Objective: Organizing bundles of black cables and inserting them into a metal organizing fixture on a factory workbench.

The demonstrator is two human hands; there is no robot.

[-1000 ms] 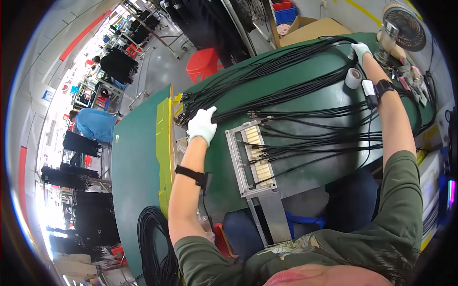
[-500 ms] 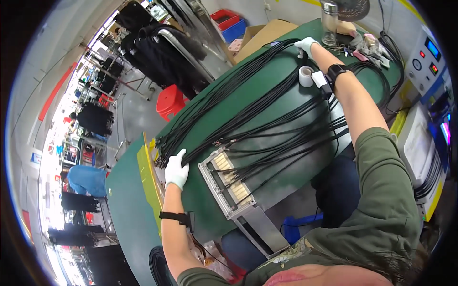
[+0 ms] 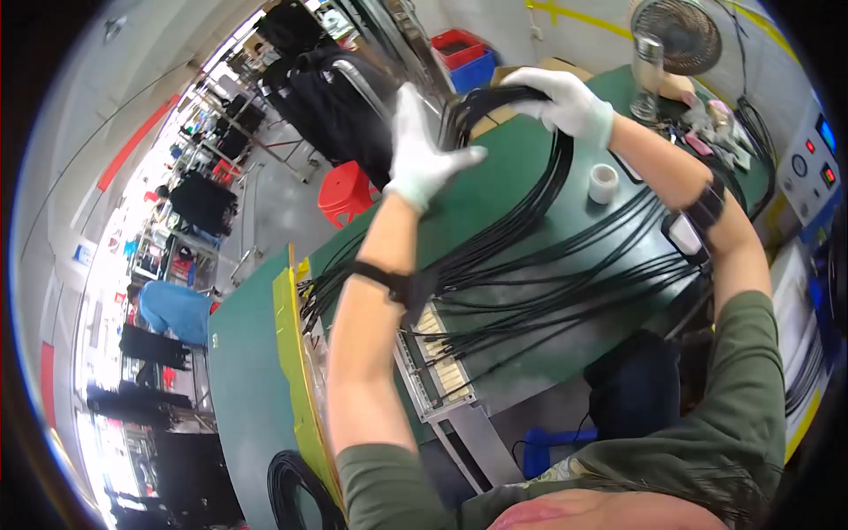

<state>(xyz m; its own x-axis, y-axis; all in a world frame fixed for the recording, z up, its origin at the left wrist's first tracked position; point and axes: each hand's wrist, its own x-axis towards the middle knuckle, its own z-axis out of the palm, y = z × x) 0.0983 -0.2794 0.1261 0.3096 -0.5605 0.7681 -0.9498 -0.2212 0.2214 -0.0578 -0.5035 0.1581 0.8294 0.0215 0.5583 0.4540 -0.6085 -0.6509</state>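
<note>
My right hand (image 3: 565, 104), in a white glove, grips a bundle of black cables (image 3: 499, 97) and holds its bend up off the table. My left hand (image 3: 420, 157), gloved in white too, is raised beside the bundle with the thumb stretched out and the fingers apart from it. More of the cables (image 3: 530, 208) run down from the bundle across the green table. Below my left forearm, several cable ends lie at a metal fixture (image 3: 455, 375) with a row of cream-coloured blocks. My left arm partly hides the fixture and some cable ends.
A white roll (image 3: 603, 184) stands on the green table (image 3: 252, 371). At the far right are a glass jar (image 3: 647, 75), a fan (image 3: 678, 35) and a pile of gloves (image 3: 720, 124). A yellow strip (image 3: 287, 331) borders the left side, near a coiled cable (image 3: 296, 486).
My left hand has moved up and away from the cable ends to the far edge. My right hand has come nearer, lifting the bundle into a bend.
</note>
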